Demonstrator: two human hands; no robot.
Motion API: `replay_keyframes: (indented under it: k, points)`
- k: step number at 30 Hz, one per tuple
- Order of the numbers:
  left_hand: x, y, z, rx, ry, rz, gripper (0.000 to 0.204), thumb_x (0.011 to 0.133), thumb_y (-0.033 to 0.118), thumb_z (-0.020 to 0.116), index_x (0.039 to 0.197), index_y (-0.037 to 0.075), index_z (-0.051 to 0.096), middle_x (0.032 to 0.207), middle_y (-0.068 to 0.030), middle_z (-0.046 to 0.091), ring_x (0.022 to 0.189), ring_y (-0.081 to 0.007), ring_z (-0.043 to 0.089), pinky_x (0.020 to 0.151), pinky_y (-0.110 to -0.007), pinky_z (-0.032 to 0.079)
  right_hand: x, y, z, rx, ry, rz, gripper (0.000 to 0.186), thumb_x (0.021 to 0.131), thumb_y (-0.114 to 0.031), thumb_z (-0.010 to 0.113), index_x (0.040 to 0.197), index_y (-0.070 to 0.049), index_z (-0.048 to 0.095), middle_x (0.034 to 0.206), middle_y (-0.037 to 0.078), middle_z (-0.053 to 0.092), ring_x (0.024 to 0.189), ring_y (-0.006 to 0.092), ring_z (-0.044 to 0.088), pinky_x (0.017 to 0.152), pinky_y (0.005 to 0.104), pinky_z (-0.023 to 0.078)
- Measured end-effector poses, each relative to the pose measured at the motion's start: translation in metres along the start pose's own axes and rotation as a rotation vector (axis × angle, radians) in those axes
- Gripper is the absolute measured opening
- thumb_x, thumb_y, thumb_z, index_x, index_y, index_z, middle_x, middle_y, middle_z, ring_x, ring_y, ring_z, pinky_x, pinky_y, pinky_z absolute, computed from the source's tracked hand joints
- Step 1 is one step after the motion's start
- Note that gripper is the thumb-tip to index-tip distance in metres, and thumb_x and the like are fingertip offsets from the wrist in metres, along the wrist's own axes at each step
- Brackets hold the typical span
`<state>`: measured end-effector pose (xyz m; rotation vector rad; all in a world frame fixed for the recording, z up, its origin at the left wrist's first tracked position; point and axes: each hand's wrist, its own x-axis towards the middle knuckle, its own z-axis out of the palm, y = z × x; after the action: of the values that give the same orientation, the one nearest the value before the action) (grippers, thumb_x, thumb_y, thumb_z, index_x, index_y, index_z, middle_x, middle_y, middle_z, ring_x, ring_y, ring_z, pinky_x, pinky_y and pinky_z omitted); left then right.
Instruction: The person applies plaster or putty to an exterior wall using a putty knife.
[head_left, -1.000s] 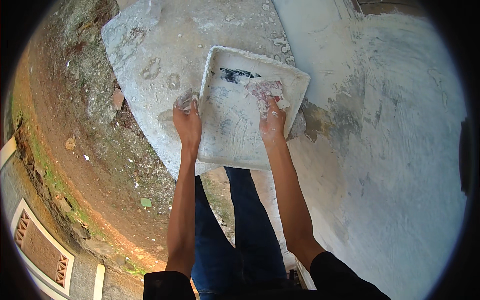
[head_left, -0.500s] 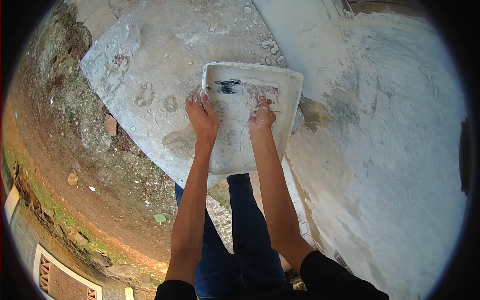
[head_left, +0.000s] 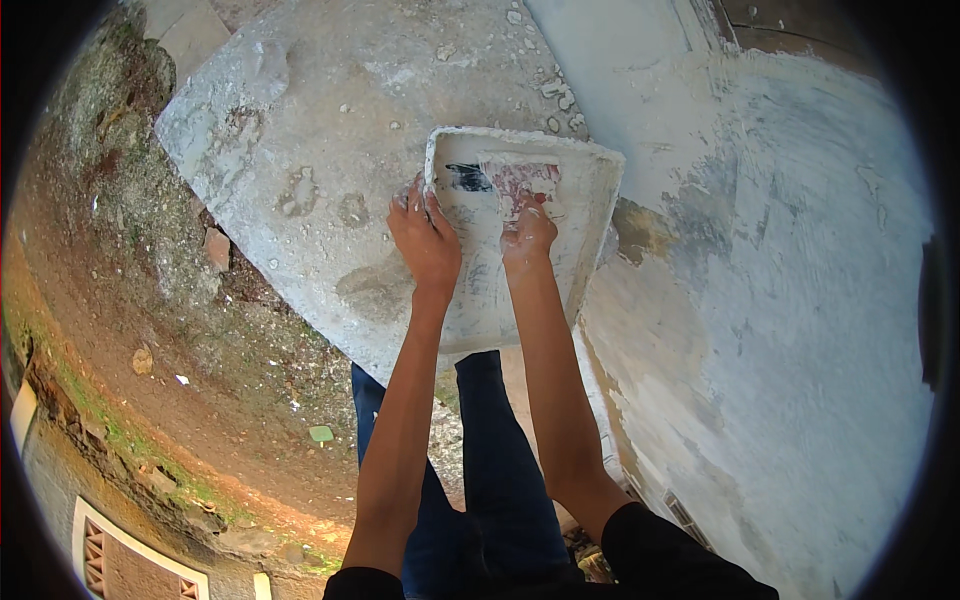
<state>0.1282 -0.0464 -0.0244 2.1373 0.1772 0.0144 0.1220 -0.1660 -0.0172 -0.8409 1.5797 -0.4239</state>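
No text, label, brand, number or sign can be read anywhere in the frame.
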Motion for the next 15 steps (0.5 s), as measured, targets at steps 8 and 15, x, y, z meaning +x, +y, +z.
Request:
replay_keyframes:
  k: [8, 15]
  points:
    - [0.001, 0.002, 0.001, -0.051, -0.024, -0.017, 0.03, 0.094, 0.01, 0.046, 0.12, 0.0, 0.056, 0.109, -0.0253, 0.055, 0.098, -0.0407, 0.049, 0.087, -0.046, 0.038, 0.002, 0.003, 0.018, -0.012, -0.091, 0.171, 0.017, 0.085, -0.017, 0.062, 0.098, -0.023, 0.053, 0.085, -0.004, 0.058, 0.052, 0.0079, 0.046, 0.035, 0.0227, 0.021]
    - [0.003, 0.001, -0.003, 0.004, 0.013, 0.028, 0.03, 0.094, 0.01, 0.045, 0.12, 0.0, 0.056, 0.106, -0.0242, 0.056, 0.096, -0.0399, 0.049, 0.086, -0.046, 0.038, -0.026, 0.014, 0.012, 0.212, -0.291, 0.13, 0.019, 0.087, -0.012, 0.059, 0.104, -0.019, 0.054, 0.093, -0.002, 0.06, 0.064, 0.0091, 0.056, 0.038, 0.0236, 0.031]
